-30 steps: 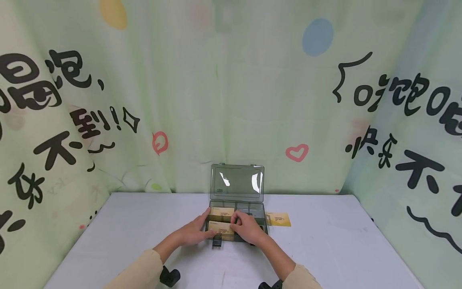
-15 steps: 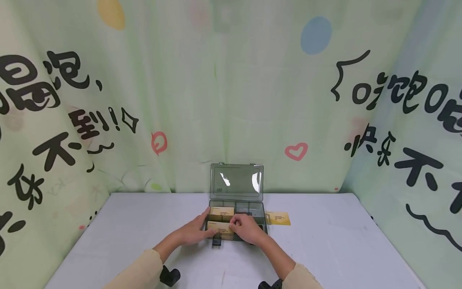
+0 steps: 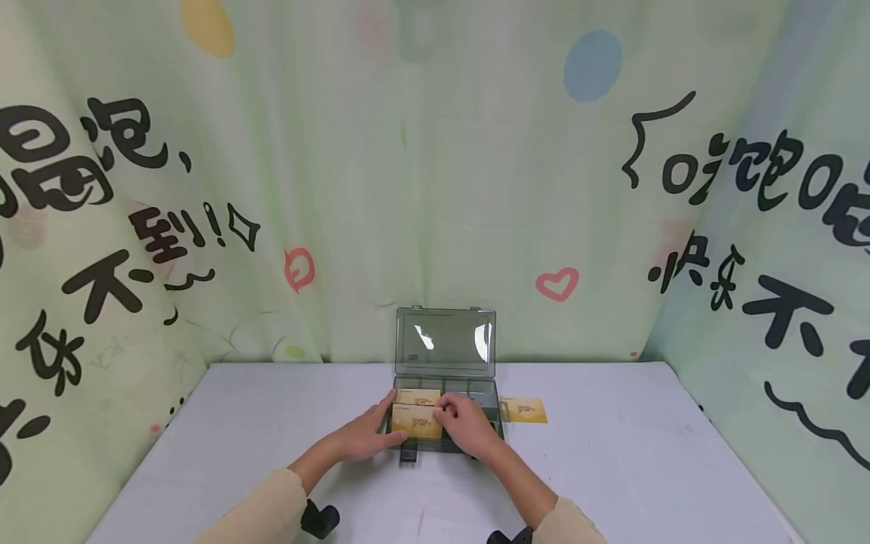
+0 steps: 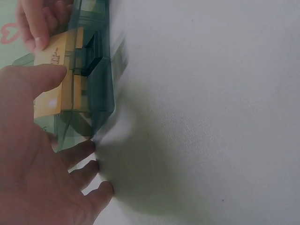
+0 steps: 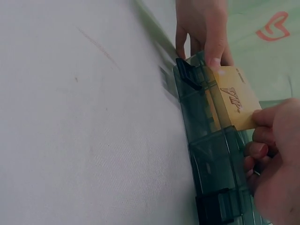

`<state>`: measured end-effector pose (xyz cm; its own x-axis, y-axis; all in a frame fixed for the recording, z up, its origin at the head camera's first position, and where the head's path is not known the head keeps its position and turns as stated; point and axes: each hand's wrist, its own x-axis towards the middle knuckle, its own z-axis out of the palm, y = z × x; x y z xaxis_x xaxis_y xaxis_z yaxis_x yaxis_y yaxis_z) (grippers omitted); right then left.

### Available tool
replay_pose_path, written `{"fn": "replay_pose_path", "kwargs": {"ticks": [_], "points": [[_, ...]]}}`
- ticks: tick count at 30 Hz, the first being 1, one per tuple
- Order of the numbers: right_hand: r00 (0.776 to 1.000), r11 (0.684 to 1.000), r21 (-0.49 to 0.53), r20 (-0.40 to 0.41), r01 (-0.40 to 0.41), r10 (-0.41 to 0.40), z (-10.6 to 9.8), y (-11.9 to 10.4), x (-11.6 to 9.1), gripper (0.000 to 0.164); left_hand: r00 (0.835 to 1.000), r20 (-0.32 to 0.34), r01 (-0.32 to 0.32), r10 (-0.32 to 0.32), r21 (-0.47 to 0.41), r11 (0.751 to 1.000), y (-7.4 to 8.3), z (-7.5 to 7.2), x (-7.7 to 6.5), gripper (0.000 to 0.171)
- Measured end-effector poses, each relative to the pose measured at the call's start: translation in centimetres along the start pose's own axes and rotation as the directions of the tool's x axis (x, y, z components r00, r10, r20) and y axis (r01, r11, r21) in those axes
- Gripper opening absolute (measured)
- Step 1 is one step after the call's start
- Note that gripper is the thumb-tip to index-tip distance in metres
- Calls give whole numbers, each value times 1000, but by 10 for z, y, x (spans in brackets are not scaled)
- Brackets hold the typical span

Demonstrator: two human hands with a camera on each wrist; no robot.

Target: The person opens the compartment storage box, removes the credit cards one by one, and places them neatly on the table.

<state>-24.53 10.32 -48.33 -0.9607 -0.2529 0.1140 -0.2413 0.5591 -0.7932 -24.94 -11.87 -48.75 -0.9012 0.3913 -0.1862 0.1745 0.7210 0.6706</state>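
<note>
An open-lidded, see-through dark plastic compartment box (image 3: 481,390) stands on the table. In its front left compartment is a yellow card printed "VIP" (image 5: 234,96), raised above the front wall. My right hand (image 3: 469,429) pinches this card's right edge between thumb and finger. Straight and spread, the fingers of my left hand (image 3: 362,437) lie along the box's left side. Its thumb (image 4: 49,77) touches the card's front near the lower left corner. Behind the raised card, more yellow cards (image 3: 418,396) show in the back left compartment. My right hand partly hides the right compartments.
The box's tinted lid (image 3: 445,341) stands upright at the back, near the printed curtain (image 3: 353,227). Another yellow card (image 3: 525,410) lies on the table (image 3: 598,453) to the right of the box. A dark latch (image 3: 408,453) sticks out at the front.
The front yellow card has risen and now stands more upright, showing more of its face. My right hand has moved slightly up with it. The left hand stays in place.
</note>
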Motion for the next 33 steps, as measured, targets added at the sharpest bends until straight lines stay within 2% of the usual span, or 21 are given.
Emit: {"fn": "replay_pose_path", "kwargs": {"ticks": [8,15,21,28,33], "points": [[998,998,60,-63,4,0,-11,0,0,13,1000,0,-5,5,9,1000,2,0,6,89],[992,1000,23,-126,-9,12,-19,-1,-2,12,1000,7,-1,1,7,1000,3,-4,4,87],[984,1000,-4,-177,-9,9,-28,-1,-3,11,1000,7,24,-24,41,999,6,-9,4,87],[980,999,34,-195,-30,36,-36,5,-10,10,1000,10,22,-23,121,992,13,-13,-1,82],[976,992,114,-201,-58,80,-41,11,-15,13,1000,10,19,-20,147,989,15,-13,-2,80]]}}
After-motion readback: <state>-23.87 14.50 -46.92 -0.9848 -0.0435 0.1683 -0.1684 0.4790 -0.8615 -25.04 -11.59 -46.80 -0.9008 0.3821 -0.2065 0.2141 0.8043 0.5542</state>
